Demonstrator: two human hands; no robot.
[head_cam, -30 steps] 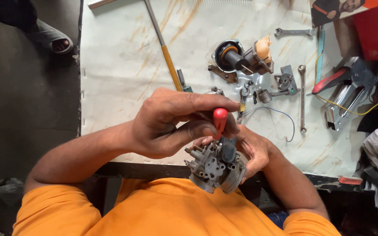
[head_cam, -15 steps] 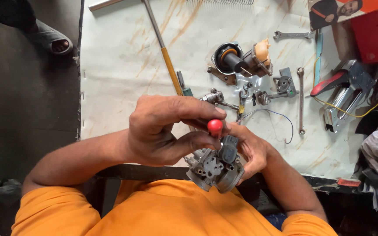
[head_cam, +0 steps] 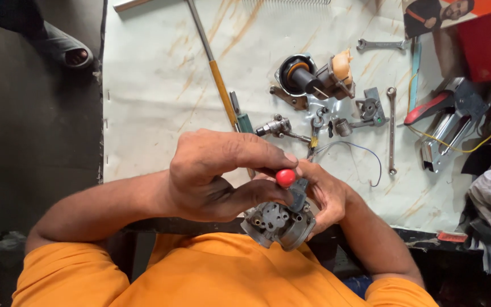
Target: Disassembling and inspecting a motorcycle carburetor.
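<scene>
His left hand [head_cam: 217, 173] has rolled the red-handled screwdriver [head_cam: 286, 178] round since a second ago, fingers closed tight on it, tip down in the grey carburetor body [head_cam: 278, 222] cupped firmly in his right hand [head_cam: 326, 196] at the table [head_cam: 154, 102] edge, so the screw is turning

- Small repair workshop, engine or motor work by the look of it.
- Bench [head_cam: 154, 96] covered with a pale, rust-stained sheet; bare dark floor [head_cam: 29, 142] off its left edge.
- Toward the bench's right edge: open-end spanners [head_cam: 391, 128], a spring [head_cam: 343, 126], loose wire [head_cam: 365, 156], a dismantled motor part [head_cam: 308, 79].
- Long yellow-handled screwdriver [head_cam: 214, 74] lies mid-bench.
- Metal carburettor-like body [head_cam: 279, 222] at the near edge.
</scene>
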